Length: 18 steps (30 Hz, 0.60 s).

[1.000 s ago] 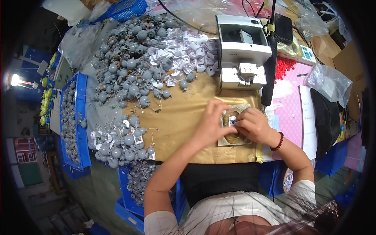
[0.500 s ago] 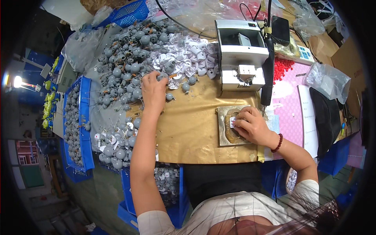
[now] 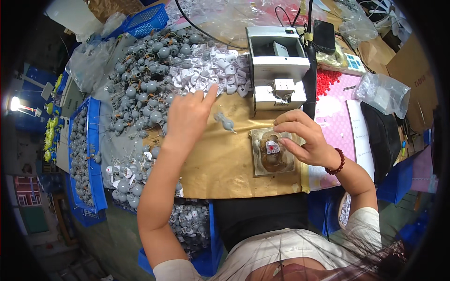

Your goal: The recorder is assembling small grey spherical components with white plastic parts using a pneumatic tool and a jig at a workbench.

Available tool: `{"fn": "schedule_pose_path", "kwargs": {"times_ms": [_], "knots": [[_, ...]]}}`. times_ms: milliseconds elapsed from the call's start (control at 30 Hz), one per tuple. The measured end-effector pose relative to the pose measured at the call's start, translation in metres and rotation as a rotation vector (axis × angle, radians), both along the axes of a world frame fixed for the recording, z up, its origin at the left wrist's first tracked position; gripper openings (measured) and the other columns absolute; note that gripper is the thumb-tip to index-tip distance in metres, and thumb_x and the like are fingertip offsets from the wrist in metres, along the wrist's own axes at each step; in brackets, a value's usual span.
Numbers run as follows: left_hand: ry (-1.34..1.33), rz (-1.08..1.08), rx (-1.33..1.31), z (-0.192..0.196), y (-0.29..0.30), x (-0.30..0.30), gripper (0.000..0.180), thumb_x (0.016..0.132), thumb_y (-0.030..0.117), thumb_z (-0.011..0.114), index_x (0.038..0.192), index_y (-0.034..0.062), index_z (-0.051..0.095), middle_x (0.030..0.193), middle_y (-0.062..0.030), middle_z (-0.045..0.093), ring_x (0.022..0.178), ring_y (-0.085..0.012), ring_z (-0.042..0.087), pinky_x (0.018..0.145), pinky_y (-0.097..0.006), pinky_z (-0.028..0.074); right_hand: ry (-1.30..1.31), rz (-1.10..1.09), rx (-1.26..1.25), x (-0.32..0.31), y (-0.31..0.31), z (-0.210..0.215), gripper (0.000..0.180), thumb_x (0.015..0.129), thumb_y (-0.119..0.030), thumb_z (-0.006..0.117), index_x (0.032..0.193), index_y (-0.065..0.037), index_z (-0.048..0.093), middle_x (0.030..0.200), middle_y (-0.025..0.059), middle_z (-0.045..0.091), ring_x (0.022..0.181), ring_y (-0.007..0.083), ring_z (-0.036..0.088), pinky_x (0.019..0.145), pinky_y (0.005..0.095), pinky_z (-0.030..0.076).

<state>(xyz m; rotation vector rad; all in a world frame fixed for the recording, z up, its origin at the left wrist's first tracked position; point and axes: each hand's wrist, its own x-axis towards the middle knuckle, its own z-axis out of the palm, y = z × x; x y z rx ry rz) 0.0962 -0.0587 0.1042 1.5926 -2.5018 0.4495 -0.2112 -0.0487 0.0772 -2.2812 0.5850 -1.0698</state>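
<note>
My left hand (image 3: pixel 190 114) reaches over the edge of the heap of white plastic parts (image 3: pixel 206 70), its fingers stretched out and nothing visible in them. To its right, a grey ball-shaped part (image 3: pixel 227 123) with a short stem is slightly blurred above or on the gold-brown mat (image 3: pixel 220 164). My right hand (image 3: pixel 307 140) is open, thumb and fingers apart, beside a square metal block (image 3: pixel 260 169) with a hollowed middle. In that hollow sits a small white part (image 3: pixel 272 147) with a red spot, close to the right thumb and apparently not gripped.
Grey ball parts with wires (image 3: pixel 145 86) are heaped at the left. Behind the metal block stands a white machine (image 3: pixel 281 65), with small red pieces (image 3: pixel 326 83) to its right. A blue crate (image 3: pixel 96 154) stands far left; a clear plastic bag (image 3: pixel 382 93) lies at right.
My left hand has moved from the grey balls toward the white parts, and a grey ball part now shows to its right. The right fingers have opened and lifted off the white part.
</note>
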Motion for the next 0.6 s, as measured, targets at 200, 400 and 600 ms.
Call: {"fn": "schedule_pose_path", "kwargs": {"times_ms": [200,400,600], "knots": [[0.374,0.056,0.174,0.002,0.024,-0.005,0.022,0.087,0.005,0.067,0.107,0.0091,0.060,0.078,-0.0088,0.069,0.065,-0.0254,0.068,0.056,-0.036,0.050,0.021,0.023,-0.020,-0.002,0.001,-0.009,0.034,0.079,0.000,0.075,0.112,-0.003,0.066,0.108,0.0123,0.064,0.097,0.0306,0.062,0.082,0.0387,0.051],[0.872,-0.150,0.388,0.041,0.075,-0.066,0.020,0.090,0.013,0.073,0.101,0.0050,0.058,0.073,-0.0061,0.066,0.059,-0.0148,0.064,0.051,-0.029,0.049,-0.159,0.050,-0.025,0.017,0.002,0.016,0.041,0.082,-0.002,0.074,0.121,-0.002,0.062,0.111,0.0150,0.066,0.099,0.0312,0.064,0.086,0.0417,0.052],[1.870,0.225,1.377,-0.035,0.092,-0.089,0.021,0.098,0.024,0.067,0.099,0.0060,0.056,0.076,0.0035,0.059,0.058,-0.0032,0.053,0.058,-0.023,0.051,0.008,0.136,1.016,-0.003,0.032,0.009,0.029,0.092,-0.004,0.068,0.120,-0.002,0.064,0.087,0.0103,0.069,0.075,0.0185,0.066,0.068,0.0315,0.054]]}}
